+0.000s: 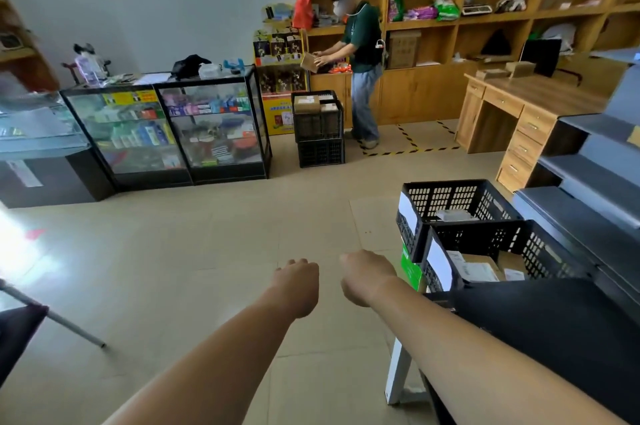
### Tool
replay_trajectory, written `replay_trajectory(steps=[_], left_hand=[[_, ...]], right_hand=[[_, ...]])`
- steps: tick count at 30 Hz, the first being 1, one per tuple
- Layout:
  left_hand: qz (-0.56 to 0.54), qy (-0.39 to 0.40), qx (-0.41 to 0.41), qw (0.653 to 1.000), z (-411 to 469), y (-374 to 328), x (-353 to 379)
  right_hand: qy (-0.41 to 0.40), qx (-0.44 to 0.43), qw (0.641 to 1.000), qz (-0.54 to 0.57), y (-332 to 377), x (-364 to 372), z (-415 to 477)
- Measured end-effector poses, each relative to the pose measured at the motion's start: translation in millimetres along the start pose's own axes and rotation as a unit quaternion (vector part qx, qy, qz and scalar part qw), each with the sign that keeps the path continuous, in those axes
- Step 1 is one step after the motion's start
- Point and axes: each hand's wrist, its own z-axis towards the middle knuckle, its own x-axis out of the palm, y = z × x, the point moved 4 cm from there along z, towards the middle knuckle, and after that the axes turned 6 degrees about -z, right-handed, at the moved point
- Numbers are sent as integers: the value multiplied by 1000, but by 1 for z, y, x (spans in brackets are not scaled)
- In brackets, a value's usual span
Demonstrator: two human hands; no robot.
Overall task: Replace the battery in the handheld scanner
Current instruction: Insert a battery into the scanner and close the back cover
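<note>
Both my bare forearms reach forward over the tiled floor. My left hand (298, 281) and my right hand (363, 277) hang side by side, a small gap apart, with their backs toward me. The fingers bend down and away, hidden behind the hands, so I cannot tell whether either holds anything. No handheld scanner or battery is in view.
Two black plastic crates (446, 210) with parcels stand to my right beside a grey stepped counter (588, 196). Glass display cases (166, 134) line the far left, and stacked black crates (318, 134) stand beyond. Another person (362, 57) handles a box at the wooden shelves (485, 26). A wooden desk (512, 113) stands at the right.
</note>
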Motion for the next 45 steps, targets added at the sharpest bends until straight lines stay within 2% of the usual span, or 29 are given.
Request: replay_trajectory(steps=[8, 13, 17, 22, 26, 29, 35, 37, 39, 42, 45], left_hand=[[5, -7, 18, 1000, 147, -16, -45], [24, 19, 55, 998, 224, -38, -43], [47, 54, 138, 988, 281, -93, -32], [88, 105, 304, 943, 325, -200, 2], [133, 131, 446, 875, 326, -281, 41], [164, 166, 519, 823, 303, -315, 71], [171, 243, 558, 775, 275, -320, 139], [160, 279, 540, 778, 281, -314, 164], [118, 313, 506, 795, 289, -306, 184], [-3, 346, 414, 842, 303, -291, 204], [-71, 371, 346, 859, 313, -272, 224]], right_hand=[[-10, -6, 1000, 3, -59, -33, 138], [-23, 26, 999, 31, -109, -34, 180], [-11, 97, 994, 51, -168, -19, 187], [-9, 268, 959, 95, -253, 6, 155], [11, 405, 908, 107, -293, 43, 105], [54, 486, 861, 139, -293, 76, 64], [100, 566, 786, 227, -262, 143, 22], [90, 586, 755, 280, -253, 165, 24], [61, 611, 709, 347, -247, 189, 32], [19, 642, 606, 470, -238, 226, 56], [3, 653, 532, 540, -228, 257, 83]])
